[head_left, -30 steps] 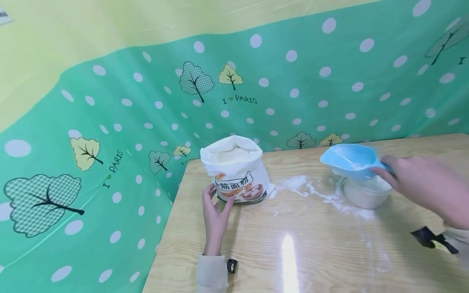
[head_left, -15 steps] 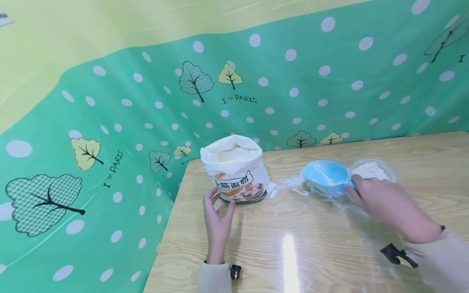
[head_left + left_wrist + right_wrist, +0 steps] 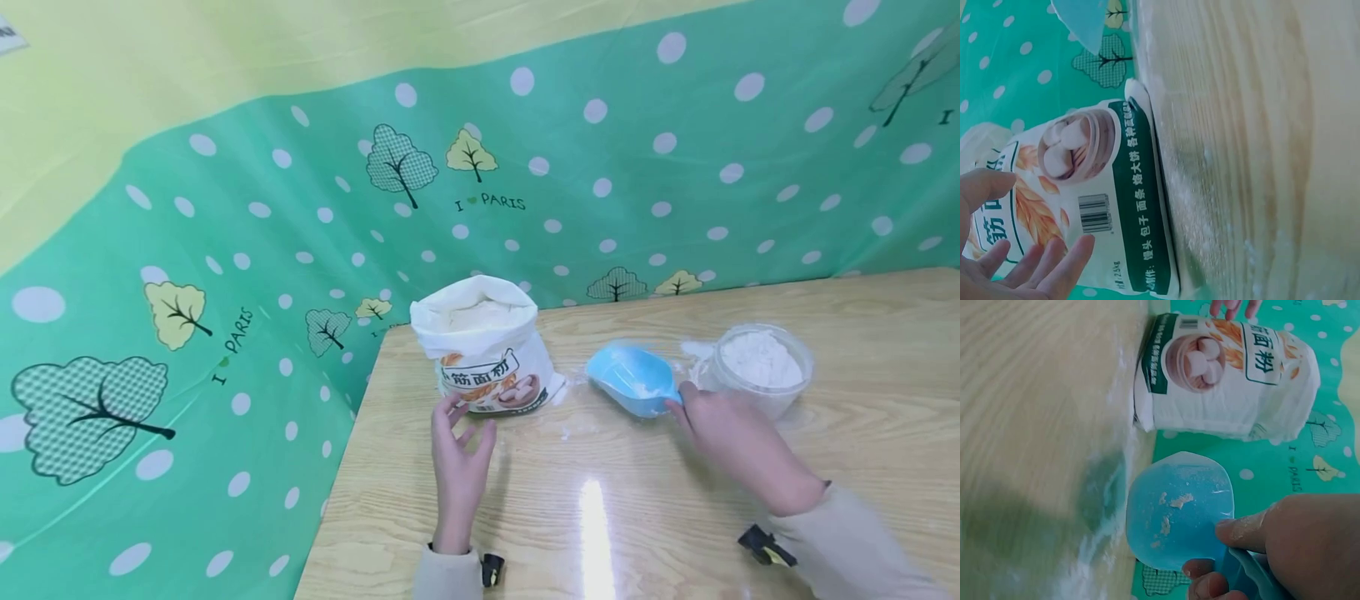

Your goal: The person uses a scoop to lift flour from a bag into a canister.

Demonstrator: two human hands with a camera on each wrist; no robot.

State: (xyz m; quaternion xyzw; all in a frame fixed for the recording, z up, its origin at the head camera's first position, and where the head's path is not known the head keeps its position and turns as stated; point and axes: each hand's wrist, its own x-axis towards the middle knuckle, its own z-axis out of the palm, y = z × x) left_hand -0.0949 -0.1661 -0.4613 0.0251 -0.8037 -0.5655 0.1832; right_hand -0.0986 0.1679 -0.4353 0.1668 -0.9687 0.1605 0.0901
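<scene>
A light blue scoop [image 3: 633,377] with a little flour stuck in its bowl is held by the handle in my right hand [image 3: 738,446], low over the table. In the right wrist view my thumb and fingers curl round the handle of the scoop [image 3: 1179,509]. An open white flour bag [image 3: 487,350] with a rolled-down top stands upright to the left. My left hand [image 3: 461,458] is at the front of the bag, fingers spread and loosely bent. The left wrist view has those fingertips [image 3: 1082,247] close before the printed front of the bag [image 3: 1094,206].
Right of the scoop stands a clear round tub [image 3: 765,371] heaped with flour. Spilled flour [image 3: 697,350] lies on the wooden table [image 3: 540,517] between bag and tub. A green dotted cloth [image 3: 300,208] hangs behind and along the left side.
My right hand has brought the scoop from over the tub leftward and lower, uncovering the flour-filled tub. The left hand has drawn back slightly from the bag, toward me and to the right.
</scene>
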